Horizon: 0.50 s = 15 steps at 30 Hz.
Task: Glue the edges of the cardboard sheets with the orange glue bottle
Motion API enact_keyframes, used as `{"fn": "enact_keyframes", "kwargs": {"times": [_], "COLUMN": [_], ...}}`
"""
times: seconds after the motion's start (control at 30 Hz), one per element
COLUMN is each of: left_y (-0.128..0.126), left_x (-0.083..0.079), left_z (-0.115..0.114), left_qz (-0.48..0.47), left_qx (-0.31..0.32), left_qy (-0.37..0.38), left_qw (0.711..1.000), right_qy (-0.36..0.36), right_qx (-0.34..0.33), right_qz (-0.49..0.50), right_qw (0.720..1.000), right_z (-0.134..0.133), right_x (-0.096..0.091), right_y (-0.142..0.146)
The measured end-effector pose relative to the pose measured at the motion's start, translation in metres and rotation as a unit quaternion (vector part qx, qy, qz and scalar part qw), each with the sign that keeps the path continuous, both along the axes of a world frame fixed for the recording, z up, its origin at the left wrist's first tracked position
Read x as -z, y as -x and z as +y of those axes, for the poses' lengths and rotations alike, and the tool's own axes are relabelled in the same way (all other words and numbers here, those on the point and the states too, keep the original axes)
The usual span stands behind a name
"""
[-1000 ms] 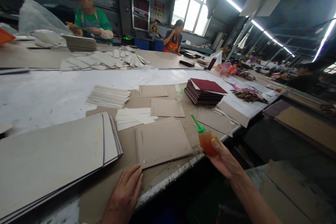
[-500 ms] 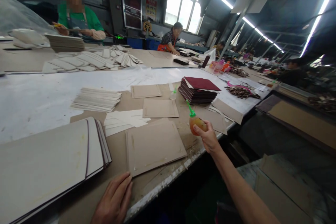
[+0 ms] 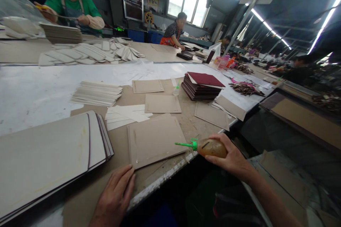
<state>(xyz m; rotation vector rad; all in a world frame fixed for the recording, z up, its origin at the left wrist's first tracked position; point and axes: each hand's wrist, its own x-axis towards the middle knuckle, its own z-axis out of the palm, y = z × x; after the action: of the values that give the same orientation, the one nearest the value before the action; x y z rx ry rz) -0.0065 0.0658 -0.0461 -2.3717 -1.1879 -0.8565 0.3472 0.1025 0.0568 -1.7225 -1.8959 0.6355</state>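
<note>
My right hand (image 3: pixel 231 156) is wrapped round a squeeze bottle (image 3: pixel 211 148) of amber liquid. Its green nozzle points left, close over the right edge of a tan cardboard sheet (image 3: pixel 157 142). That sheet lies on at least one more at the table's front, with shiny streaks along its left and near edges. My left hand (image 3: pixel 114 191) rests flat, fingers stretched out, with the fingertips at the near left corner of the sheet. Behind are a smaller cardboard sheet (image 3: pixel 163 103) and some white strips (image 3: pixel 128 115).
Large pale panels (image 3: pixel 45 159) are stacked at the left. Maroon pieces (image 3: pixel 204 86) form a pile at the back right, near a small clear bottle (image 3: pixel 176 90) with a green tip. White strips (image 3: pixel 96 93) lie stacked behind. Across the table, a person in green (image 3: pixel 90 10) handles something.
My right hand has brought the bottle down and tipped it from nozzle-up to nearly level, nozzle toward the cardboard sheet. My left hand stays at the sheet's corner.
</note>
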Motion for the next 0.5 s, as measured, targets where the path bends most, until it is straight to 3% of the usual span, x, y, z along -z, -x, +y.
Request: {"fn": "enact_keyframes", "kwargs": {"times": [0.17, 0.33, 0.5], "left_y": [-0.003, -0.005, 0.006], "left_x": [-0.005, -0.004, 0.013], "left_z": [0.0, 0.001, 0.003], "left_qz": [-0.01, -0.016, -0.008], "left_qx": [0.002, -0.005, 0.009], "left_qy": [-0.005, -0.004, 0.013], "left_qw": [1.0, 1.0, 1.0], "right_qy": [-0.042, -0.06, -0.058], "right_qx": [-0.045, -0.038, -0.011], "right_qz": [-0.057, -0.072, -0.059], "right_qw": [0.996, 0.995, 0.997], "right_z": [-0.003, -0.004, -0.005], "right_x": [0.007, 0.009, 0.007], "right_y": [-0.002, -0.009, -0.018]}}
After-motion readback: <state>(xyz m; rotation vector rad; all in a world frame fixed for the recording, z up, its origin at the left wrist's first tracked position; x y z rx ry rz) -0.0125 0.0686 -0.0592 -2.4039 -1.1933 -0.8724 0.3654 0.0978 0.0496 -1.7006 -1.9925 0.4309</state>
